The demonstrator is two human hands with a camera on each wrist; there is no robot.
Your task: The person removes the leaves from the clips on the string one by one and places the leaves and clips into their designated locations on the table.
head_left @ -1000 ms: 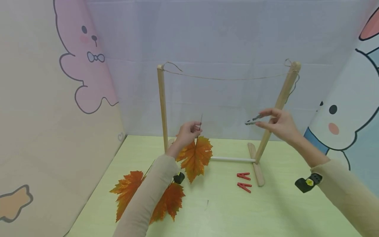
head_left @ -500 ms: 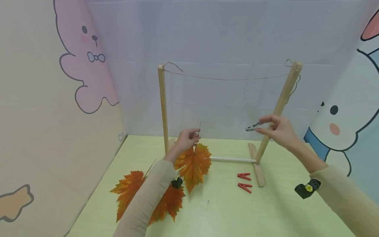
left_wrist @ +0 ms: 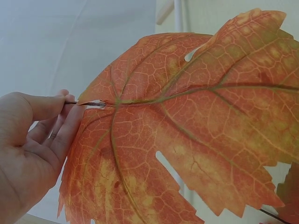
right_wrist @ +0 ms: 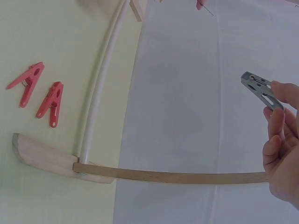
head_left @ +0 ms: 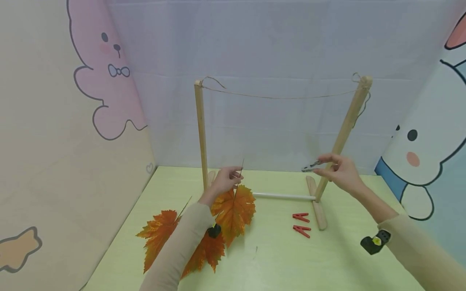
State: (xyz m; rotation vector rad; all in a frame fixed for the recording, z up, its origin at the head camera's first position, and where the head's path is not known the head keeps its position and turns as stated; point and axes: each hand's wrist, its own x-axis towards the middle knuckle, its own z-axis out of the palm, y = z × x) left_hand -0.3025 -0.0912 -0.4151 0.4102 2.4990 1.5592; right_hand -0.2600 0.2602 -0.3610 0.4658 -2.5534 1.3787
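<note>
My left hand pinches the thin stem of an orange maple leaf, which hangs below the fingers over the table. In my right hand a grey clothespin is held between thumb and fingers, in front of the right post. Both hands are below the twine strung between the two wooden posts. Two more orange leaves lie on the table by the left forearm: one leaf at the left, another leaf partly hidden by the sleeve and the held leaf.
Two red clothespins lie near the right foot of the wooden stand. A white rod joins the stand's feet low down. Behind stands a pale cloth backdrop; printed panels flank both sides.
Both hands have sunk lower, away from the twine. The held leaf has come down and slightly left with the left hand, and the grey clothespin has dropped with the right.
</note>
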